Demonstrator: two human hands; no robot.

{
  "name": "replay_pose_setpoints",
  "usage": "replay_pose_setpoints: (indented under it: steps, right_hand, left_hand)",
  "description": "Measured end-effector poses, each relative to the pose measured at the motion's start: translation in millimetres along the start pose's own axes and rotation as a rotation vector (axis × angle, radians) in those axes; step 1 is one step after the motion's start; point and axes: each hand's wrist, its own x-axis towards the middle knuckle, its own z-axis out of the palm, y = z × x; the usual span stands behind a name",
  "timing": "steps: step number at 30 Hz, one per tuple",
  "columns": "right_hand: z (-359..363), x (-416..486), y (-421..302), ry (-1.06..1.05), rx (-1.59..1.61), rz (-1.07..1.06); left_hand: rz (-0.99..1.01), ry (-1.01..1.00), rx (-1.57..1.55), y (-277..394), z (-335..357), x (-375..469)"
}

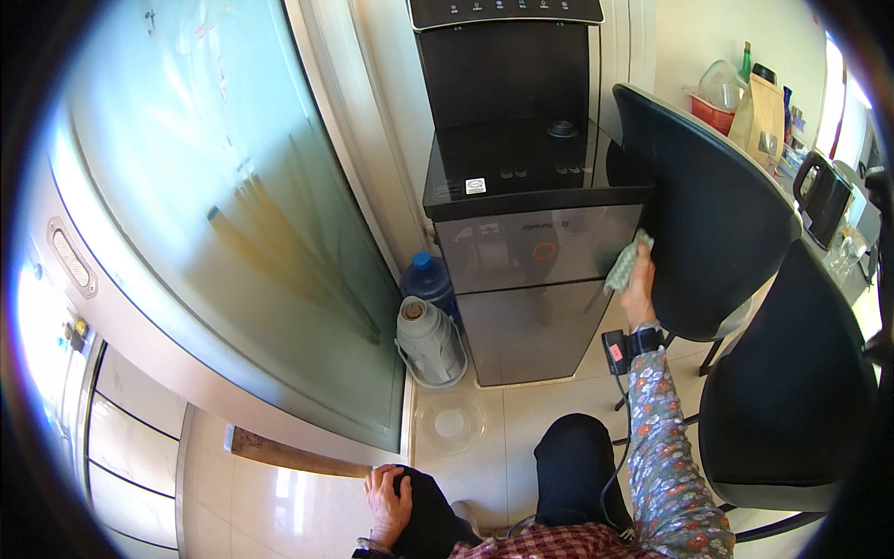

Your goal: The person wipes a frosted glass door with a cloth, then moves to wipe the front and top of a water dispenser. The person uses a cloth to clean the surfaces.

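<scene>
In my right hand is a folded, pale green cloth, held against or just beside the right edge of a water dispenser's grey front. The dispenser has a glossy black top and a control strip with icons. A round dark knob or cap sits on that black surface. My left hand rests on my bent left knee and holds nothing. A small black device on a strap is worn at my right wrist, with a cable running down from it.
Left of the dispenser stand a grey thermos flask and a blue water jug. A clear round lid or dish lies on the tiles. The frosted glass door borders the left; black chairs crowd the right, beside a cluttered table.
</scene>
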Motion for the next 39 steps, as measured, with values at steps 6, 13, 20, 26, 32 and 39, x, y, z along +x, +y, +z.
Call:
replay_pose_setpoints:
  steps: [6, 13, 20, 26, 32, 39]
  right_hand:
    - [13.0, 7.7, -23.5, -0.133, 0.028, -0.138]
    - [-78.1, 3.1, 83.1, -0.116, -0.085, 0.255]
    - [-99.4, -19.9, 131.3, 0.061, -0.170, 0.335]
    - [-20.1, -28.3, 49.4, 0.077, 0.031, -0.073]
    - [-13.2, -40.8, 25.5, 0.033, -0.186, -0.163]
    - [-95.1, -25.1, 127.2, -0.007, -0.393, 0.172]
  left_hand:
    - [0.000, -0.017, 0.023, 3.1, 3.5, 2.9]
    - [-0.006, -0.042, 0.028, 10.7, 5.3, 8.3]
    - [0.008, -0.059, 0.026, 15.8, 10.1, 12.0]
    - [0.003, -0.090, 0.054, 19.5, 8.0, 14.7]
    - [-0.048, -0.138, 0.090, 28.9, 4.1, 14.9]
    - [-0.001, -0.139, 0.127, 11.1, 12.5, 17.0]
